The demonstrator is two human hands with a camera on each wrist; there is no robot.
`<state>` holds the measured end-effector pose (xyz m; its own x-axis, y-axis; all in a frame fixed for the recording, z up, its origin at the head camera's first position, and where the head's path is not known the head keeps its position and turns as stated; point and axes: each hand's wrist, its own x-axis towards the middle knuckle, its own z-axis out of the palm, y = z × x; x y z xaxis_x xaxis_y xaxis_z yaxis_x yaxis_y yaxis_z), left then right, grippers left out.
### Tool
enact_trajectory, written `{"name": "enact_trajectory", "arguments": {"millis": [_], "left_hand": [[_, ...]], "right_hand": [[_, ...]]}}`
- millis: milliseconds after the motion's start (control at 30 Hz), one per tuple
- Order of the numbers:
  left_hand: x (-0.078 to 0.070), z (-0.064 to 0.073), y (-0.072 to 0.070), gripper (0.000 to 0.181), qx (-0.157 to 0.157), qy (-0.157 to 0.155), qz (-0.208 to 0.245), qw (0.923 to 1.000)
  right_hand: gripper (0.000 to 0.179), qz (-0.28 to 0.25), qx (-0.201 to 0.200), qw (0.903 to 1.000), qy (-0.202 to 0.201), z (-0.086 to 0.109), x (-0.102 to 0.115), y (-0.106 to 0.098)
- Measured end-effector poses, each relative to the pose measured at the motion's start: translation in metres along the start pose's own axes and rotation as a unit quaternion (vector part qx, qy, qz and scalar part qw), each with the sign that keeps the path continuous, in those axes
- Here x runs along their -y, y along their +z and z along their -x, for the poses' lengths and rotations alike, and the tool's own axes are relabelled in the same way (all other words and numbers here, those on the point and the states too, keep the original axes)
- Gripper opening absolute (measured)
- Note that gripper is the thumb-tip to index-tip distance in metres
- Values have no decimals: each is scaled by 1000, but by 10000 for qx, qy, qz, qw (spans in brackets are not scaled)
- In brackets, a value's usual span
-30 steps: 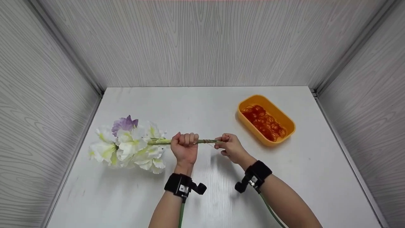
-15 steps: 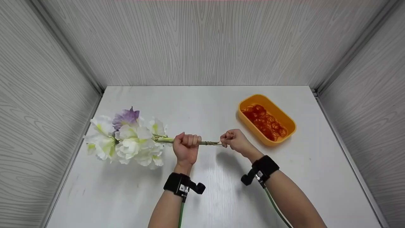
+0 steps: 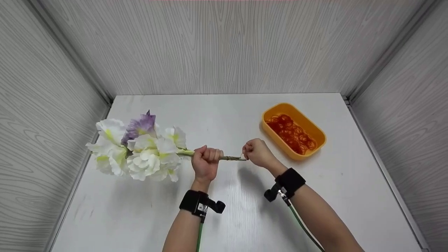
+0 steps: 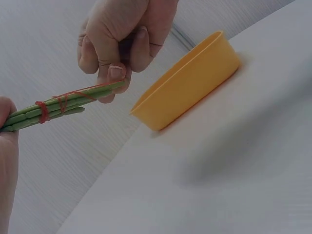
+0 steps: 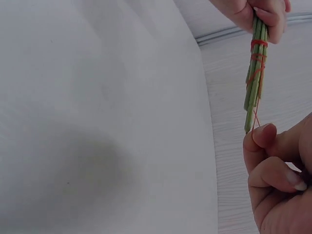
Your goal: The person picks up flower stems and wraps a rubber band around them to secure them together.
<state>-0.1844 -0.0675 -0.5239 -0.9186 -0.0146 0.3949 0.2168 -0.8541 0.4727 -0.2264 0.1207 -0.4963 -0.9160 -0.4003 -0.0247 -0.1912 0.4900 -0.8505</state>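
Note:
A bunch of flowers (image 3: 145, 154), white with yellow-green throats and one purple bloom, lies crosswise with its heads to the left. My left hand (image 3: 206, 162) wraps round the green stems (image 5: 251, 92). A red rubber band (image 5: 260, 44) is wound several times round them, between that hand and the cut ends. At those ends, thumb and forefinger of my right hand (image 3: 258, 153) pinch a stretched loop of the band, drawn along the stems toward the tips. The stems inside my left fist are hidden.
Right of and behind the right hand, an orange tray (image 3: 316, 130) holds a pile of red rubber bands (image 3: 290, 134). It stands on a white table (image 3: 231, 217) enclosed by grey wood-grain walls (image 3: 224, 49). Both wrists carry black camera straps with green cables.
The flower heads have risen in the head view, and the bunch has shifted slightly right. My right hand has moved to the stem ends, pulling the band, and turned its knuckles upward.

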Motion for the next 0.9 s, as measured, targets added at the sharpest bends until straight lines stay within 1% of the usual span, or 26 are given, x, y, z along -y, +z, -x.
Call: {"name": "enact_trajectory", "arguments": {"millis": [100,200,300,433,533,633,700,800,900], "left_hand": [[0,1,0,36,125,43,-308,9994],[0,1,0,37,284,148,-715,9969],[2,1,-1,37,376,272,-956,9943],[5,3,-2,38,464,208,-1090,9927],[9,6,-2,38,511,108,-1116,9924],[13,9,1,38,511,65,-987,9938],[15,10,2,37,464,57,-880,9950],[18,13,3,37,346,-97,-856,9957],[20,14,3,37,218,-259,-1016,9942]], "right_hand": [[32,373,74,9993,20,-1,9,5],[33,530,110,9985,103,-1,17,11],[35,741,58,9972,106,0,25,17],[35,1097,-27,9939,-126,2,32,23],[32,1253,-106,9914,-355,1,31,26],[31,1177,-231,9919,-417,0,25,26],[32,997,-308,9936,-439,-1,21,26],[34,666,-196,9965,-457,-1,21,25],[38,614,-60,9964,-579,1,28,26]]}}
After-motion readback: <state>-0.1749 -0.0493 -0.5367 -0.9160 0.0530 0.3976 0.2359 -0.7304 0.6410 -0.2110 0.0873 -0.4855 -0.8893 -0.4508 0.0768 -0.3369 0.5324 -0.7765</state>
